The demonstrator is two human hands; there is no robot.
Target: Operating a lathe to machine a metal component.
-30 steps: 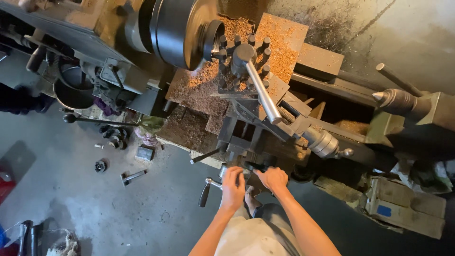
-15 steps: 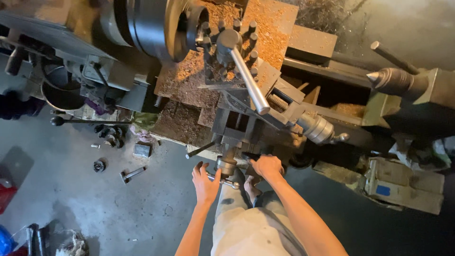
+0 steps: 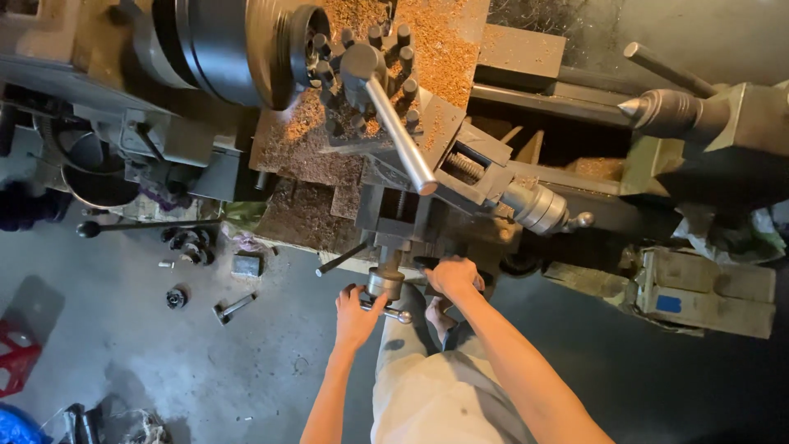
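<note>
Dim workshop light, warm and uneven. The brightest patch falls on the wood shavings (image 3: pixel 444 57) at top centre, and glare streaks a polished steel bar (image 3: pixel 400 136). Deep shadow swallows the lower right floor. Wide-angle bending shows at the edges; focus stays fairly sharp.

So I've got my left hand (image 3: pixel 355 316) on the crank handle (image 3: pixel 385 298) at the front of the lathe carriage (image 3: pixel 411 210), right hand (image 3: pixel 454 277) just beside it to the right. Chuck (image 3: pixel 238 45) sits behind-left, tailstock (image 3: pixel 699 111) far right, shavings (image 3: pixel 304 218) on the tray (image 3: pixel 271 148), and a wrench (image 3: pixel 233 307) lies on the floor (image 3: pixel 123 362) to my left.
</note>
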